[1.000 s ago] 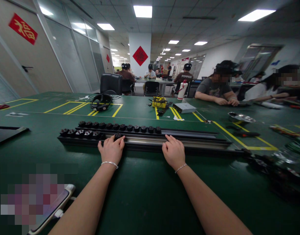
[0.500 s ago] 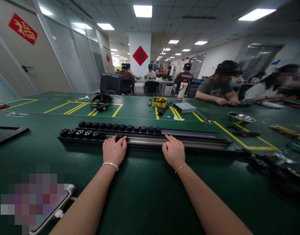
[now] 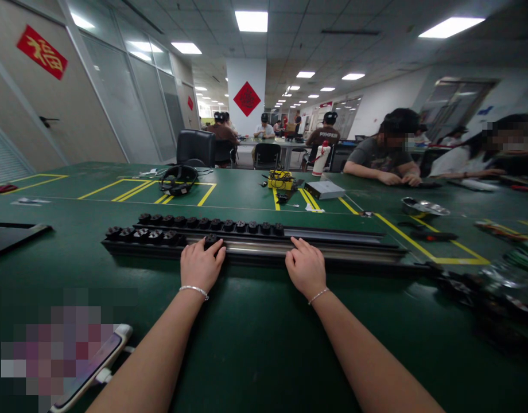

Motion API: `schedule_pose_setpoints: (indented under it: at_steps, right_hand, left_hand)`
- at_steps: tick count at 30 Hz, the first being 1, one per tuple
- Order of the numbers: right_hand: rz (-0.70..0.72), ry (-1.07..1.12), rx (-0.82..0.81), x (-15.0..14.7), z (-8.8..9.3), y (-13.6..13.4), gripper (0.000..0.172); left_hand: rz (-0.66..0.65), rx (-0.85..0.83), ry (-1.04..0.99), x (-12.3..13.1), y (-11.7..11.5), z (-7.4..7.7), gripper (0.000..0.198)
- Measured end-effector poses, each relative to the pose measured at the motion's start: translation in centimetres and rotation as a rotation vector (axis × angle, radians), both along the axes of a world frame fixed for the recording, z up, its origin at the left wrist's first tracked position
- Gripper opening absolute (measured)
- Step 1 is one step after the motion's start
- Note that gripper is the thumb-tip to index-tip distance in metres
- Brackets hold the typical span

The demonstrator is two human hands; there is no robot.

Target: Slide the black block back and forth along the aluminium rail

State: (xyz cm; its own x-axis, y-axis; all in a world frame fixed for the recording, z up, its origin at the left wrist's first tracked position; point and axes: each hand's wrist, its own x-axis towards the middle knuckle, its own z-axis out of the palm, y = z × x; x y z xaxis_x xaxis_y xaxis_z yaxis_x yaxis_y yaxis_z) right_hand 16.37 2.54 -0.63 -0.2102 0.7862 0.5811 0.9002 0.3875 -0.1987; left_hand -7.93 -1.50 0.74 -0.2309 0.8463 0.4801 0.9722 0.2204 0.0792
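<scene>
Two long black rails lie side by side across the table. The near rail (image 3: 255, 250) has a shiny metal channel, and several black modules like round power sockets (image 3: 155, 236) sit at its left end. Similar modules line the far rail (image 3: 333, 233). My left hand (image 3: 200, 265) is closed around one dark socket module (image 3: 211, 238) in the near rail, fingers to its left and thumb to its right. My right hand (image 3: 307, 264) grips the near rail further right, its fingertips over the rail; some of its fingers are hidden.
A phone (image 3: 87, 367) lies at the lower left, a dark tray (image 3: 18, 238) at the left edge. Behind the rails are a headset (image 3: 178, 180), a yellow box with cables (image 3: 280, 179), a white box (image 3: 324, 189) and a metal bowl (image 3: 425, 207). Co-workers sit beyond.
The thumb of my left hand has shifted very slightly to the right at the socket module. My right hand and the rails stay in place.
</scene>
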Motion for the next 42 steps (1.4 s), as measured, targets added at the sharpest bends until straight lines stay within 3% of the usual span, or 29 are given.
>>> schedule_pose_setpoints:
  at_steps: [42]
  right_hand:
    - [-0.008,-0.011,-0.002,-0.02,0.06,-0.06,0.030]
  left_hand:
    - [0.001,0.010,-0.009,0.21,0.07,-0.51,0.035]
